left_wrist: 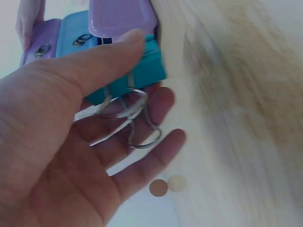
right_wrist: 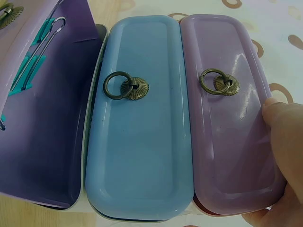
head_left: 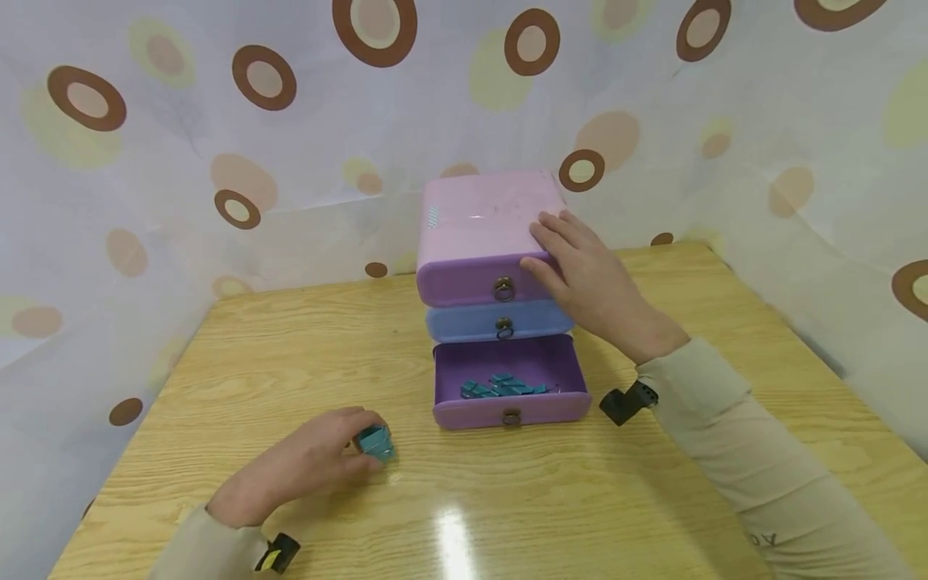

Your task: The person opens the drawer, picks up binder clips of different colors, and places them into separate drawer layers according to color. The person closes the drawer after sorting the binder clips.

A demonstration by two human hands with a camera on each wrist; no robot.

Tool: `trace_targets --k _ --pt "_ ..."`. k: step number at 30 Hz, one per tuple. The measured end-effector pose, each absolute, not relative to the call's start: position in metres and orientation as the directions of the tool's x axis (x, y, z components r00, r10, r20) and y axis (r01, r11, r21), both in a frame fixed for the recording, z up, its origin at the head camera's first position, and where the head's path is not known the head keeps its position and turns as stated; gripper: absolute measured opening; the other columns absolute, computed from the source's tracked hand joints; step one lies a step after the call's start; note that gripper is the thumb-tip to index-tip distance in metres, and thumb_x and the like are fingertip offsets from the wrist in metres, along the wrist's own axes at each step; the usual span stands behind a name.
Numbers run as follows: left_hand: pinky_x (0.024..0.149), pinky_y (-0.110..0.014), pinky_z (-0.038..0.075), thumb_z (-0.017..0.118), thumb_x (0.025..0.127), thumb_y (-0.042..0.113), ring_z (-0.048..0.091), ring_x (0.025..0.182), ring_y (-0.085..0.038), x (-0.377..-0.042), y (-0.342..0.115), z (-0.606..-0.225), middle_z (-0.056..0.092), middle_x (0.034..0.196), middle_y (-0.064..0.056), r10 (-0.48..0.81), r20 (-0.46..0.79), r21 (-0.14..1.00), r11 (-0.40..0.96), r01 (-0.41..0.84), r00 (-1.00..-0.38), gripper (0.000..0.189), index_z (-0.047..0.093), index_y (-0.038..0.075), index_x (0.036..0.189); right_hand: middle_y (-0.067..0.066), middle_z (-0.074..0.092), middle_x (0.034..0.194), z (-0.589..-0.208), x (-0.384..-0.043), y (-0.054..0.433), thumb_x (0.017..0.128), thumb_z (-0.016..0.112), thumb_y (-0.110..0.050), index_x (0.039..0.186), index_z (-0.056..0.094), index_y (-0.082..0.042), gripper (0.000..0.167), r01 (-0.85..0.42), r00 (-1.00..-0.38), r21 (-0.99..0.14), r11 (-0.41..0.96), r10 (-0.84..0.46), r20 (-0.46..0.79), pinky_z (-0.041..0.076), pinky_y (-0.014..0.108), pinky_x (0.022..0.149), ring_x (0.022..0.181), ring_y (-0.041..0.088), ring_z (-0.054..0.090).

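Note:
Between thumb and fingers, my left hand (head_left: 312,459) pinches a teal binder clip (head_left: 376,443) with silver wire handles, low over the table left of the drawers. The left wrist view shows the same binder clip (left_wrist: 149,64) close up. My right hand (head_left: 590,274) rests on the top right edge of a small three-drawer box (head_left: 486,213), its thumb at the front. Pulled out at the bottom is a purple drawer (head_left: 449,370), with several teal binder clips (head_left: 503,387) lying inside. Above it, the blue drawer (head_left: 474,322) and upper purple drawer (head_left: 457,282) are closed.
Each drawer front carries a bronze ring pull (right_wrist: 134,88). The box stands on a wood-grain table (head_left: 312,346), close to a white curtain (head_left: 304,161) with brown and yellow circles. A black strap (head_left: 629,403) hangs at the right wrist.

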State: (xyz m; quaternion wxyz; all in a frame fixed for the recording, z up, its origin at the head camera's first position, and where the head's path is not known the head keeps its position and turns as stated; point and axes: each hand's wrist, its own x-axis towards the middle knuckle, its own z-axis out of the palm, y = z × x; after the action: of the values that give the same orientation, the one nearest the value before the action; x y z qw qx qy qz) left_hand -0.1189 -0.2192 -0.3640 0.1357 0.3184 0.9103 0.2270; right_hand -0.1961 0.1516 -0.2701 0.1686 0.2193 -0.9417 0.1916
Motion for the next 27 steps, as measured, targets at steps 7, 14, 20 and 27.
trace_targets --k 7,14,20,27 --pt "0.078 -0.028 0.058 0.071 0.093 0.021 0.064 0.092 -0.006 -0.124 -0.204 -0.358 0.067 0.108 0.004 0.621 0.133 0.421 0.67 0.611 -0.773 0.037 0.058 0.013 0.127 0.021 0.036 0.157 -0.27 -0.198 0.152 0.104 0.05 -0.034 0.148 0.042 0.001 0.057 -0.489 -0.837 -0.271 0.829 -0.357 0.415 0.02 0.049 0.125 0.15 0.039 0.024" --pt "0.08 -0.027 0.059 0.075 0.089 0.017 0.066 0.095 -0.01 -0.133 -0.183 -0.346 0.066 0.107 0.002 0.63 0.325 0.334 0.621 0.709 -0.705 0.043 0.059 0.01 0.128 0.021 0.037 0.156 -0.268 -0.197 0.152 0.104 0.05 -0.035 0.148 0.043 0.001 0.057 -0.489 -0.834 -0.266 0.831 -0.357 0.42 0.021 0.049 0.125 0.15 0.04 0.025" --pt "0.083 -0.025 0.058 0.075 0.089 0.016 0.067 0.098 -0.011 -0.14 -0.162 -0.336 0.066 0.109 0.0 0.669 0.352 0.312 0.575 0.756 -0.654 0.042 0.059 0.01 0.127 0.021 0.036 0.157 -0.268 -0.197 0.151 0.104 0.05 -0.034 0.148 0.042 0.002 0.057 -0.486 -0.838 -0.273 0.83 -0.355 0.415 0.021 0.049 0.125 0.15 0.04 0.024" --pt "0.086 -0.026 0.056 0.074 0.09 0.015 0.064 0.101 -0.013 -0.153 -0.14 -0.336 0.063 0.116 -0.003 0.713 0.391 0.262 0.52 0.813 -0.582 0.04 0.059 0.008 0.126 0.022 0.036 0.157 -0.27 -0.196 0.152 0.104 0.05 -0.034 0.148 0.042 0.002 0.057 -0.482 -0.841 -0.275 0.832 -0.35 0.414 0.021 0.05 0.124 0.15 0.04 0.024"
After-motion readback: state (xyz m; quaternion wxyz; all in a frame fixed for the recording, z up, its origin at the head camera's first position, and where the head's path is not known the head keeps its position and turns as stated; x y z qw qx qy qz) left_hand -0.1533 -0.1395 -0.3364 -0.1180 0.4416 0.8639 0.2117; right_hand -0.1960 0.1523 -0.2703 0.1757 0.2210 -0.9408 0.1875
